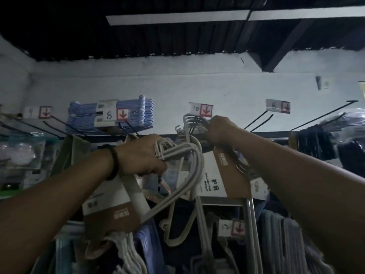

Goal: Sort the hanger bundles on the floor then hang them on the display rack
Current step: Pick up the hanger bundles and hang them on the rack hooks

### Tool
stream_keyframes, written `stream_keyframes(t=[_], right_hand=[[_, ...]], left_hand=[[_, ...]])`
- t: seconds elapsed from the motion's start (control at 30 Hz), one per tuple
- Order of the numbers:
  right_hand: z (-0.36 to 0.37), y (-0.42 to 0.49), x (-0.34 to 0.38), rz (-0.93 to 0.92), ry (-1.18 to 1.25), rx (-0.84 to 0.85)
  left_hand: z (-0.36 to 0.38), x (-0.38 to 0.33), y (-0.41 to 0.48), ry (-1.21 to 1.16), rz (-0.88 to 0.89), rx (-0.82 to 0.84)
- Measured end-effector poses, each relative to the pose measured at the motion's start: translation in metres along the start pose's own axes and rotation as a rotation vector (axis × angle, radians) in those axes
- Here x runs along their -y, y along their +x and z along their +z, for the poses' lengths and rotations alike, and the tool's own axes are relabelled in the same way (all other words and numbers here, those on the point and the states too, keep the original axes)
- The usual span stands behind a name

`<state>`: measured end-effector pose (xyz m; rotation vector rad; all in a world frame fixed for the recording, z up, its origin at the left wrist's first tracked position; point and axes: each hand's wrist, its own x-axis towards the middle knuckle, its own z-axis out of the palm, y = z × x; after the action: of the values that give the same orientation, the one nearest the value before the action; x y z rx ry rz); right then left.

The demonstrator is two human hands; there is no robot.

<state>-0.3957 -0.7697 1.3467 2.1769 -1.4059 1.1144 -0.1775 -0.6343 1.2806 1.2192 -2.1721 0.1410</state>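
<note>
Right grip (219, 129): fingers curled tight round the hook ends of a bundle of pale grey coated hangers in a brown-and-white card sleeve (221, 180). The hooks are raised to the black wire peg just below the white price tag marked "10" with a red arrow (200, 110); whether they sit on the peg cannot be told. The bundle's body hangs below that tag. Left grip (141, 155): closed round the hooks of a second white hanger bundle with a card sleeve (110, 206), below and left of the tag, touching the first bundle. Dark beaded bracelet (114, 163) on the left wrist. Bundle of blue hangers (83, 117) on a peg left of the tag. Bare black wire pegs (256, 121) right of the tag. White wall (237, 86) behind the tag.
</note>
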Motion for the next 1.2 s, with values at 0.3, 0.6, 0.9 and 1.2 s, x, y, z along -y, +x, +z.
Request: stream_keyframes(t=[0.3,0.6,0.9,1.2], right_hand=[[-0.012,0.004,0.001,0.072,0.101,-0.230],[0.014,0.008,0.015,0.131,0.234,-0.284],[0.044,-0.002,0.013,0.101,0.223,-0.365],[0.069,0.015,-0.005,0.221,0.231,-0.306]], left_hand=[[-0.003,0.000,0.023,-0.038,0.016,0.049],[0.004,0.020,0.022,-0.071,-0.056,-0.002],[0.020,0.037,0.020,-0.127,-0.140,-0.035],[0.037,0.046,0.026,-0.213,-0.216,-0.039]])
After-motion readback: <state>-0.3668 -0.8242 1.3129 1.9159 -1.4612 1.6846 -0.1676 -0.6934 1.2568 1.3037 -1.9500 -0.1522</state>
